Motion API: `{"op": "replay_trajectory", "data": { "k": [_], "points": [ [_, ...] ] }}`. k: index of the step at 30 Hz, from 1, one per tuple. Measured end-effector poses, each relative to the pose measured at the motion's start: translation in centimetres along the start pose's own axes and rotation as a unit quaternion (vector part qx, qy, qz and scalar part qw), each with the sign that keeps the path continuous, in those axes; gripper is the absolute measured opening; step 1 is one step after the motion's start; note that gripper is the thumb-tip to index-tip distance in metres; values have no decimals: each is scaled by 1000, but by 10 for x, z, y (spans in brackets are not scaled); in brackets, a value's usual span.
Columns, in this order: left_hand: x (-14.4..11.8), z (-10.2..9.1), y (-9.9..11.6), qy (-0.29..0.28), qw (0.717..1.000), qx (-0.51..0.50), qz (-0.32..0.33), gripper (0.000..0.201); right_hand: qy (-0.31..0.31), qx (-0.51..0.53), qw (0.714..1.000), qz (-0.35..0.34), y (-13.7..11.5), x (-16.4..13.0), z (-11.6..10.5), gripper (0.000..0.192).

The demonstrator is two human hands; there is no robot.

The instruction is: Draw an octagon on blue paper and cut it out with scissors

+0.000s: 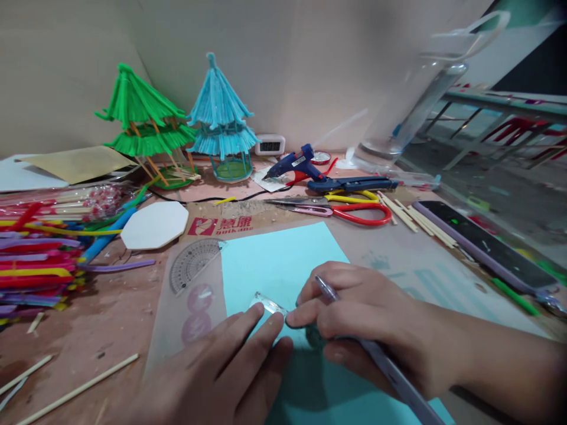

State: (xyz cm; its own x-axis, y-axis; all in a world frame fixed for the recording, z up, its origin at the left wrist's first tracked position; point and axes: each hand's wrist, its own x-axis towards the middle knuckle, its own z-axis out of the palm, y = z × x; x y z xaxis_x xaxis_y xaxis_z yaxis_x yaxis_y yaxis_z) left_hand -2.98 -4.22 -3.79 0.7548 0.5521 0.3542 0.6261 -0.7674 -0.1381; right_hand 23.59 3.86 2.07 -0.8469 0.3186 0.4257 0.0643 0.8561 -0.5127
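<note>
A sheet of light blue paper [274, 254] lies in front of me, with a short clear ruler [271, 304] on it. My left hand [230, 360] rests flat at the lower left, fingertips pressing on the ruler, fingers stretched out. My right hand [376, 324] is closed around a pen [394, 372] whose barrel slants down to the lower right. The right fingertips are beside the ruler's right end, which they partly hide. Left of the paper lies a clear protractor [197, 262]. A white octagonal piece [155, 226] sits farther left.
Green [137, 106] and blue [221, 106] pagoda models stand at the back. Near them are a glue gun [296, 165], scissors [354, 211] and a small digital clock [270, 144]. Coloured pipe cleaners [39, 265] are piled left. A phone [482, 242] and a clear jug [394, 112] stand right.
</note>
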Motion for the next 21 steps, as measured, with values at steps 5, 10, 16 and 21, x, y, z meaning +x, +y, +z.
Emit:
{"op": "replay_trajectory", "data": {
  "k": [5, 10, 16, 21],
  "points": [
    [5, -3, 1, 47, 999, 13, 19, 32, 23, 23, 998, 53, 3, -2, 0, 7],
    [11, -10, 0, 23, 999, -25, 19, 35, 105, 49, 980, 162, 6, -4, 0, 19],
    [6, -6, -6, 56, 997, -39, 24, 32, 69, 40, 995, 58, 0, -4, -2, 15],
    [0, 0, -7, 59, 998, -36, 7, 35, 55, 52, 996, 54, -1, -3, -1, 10]
  ]
}}
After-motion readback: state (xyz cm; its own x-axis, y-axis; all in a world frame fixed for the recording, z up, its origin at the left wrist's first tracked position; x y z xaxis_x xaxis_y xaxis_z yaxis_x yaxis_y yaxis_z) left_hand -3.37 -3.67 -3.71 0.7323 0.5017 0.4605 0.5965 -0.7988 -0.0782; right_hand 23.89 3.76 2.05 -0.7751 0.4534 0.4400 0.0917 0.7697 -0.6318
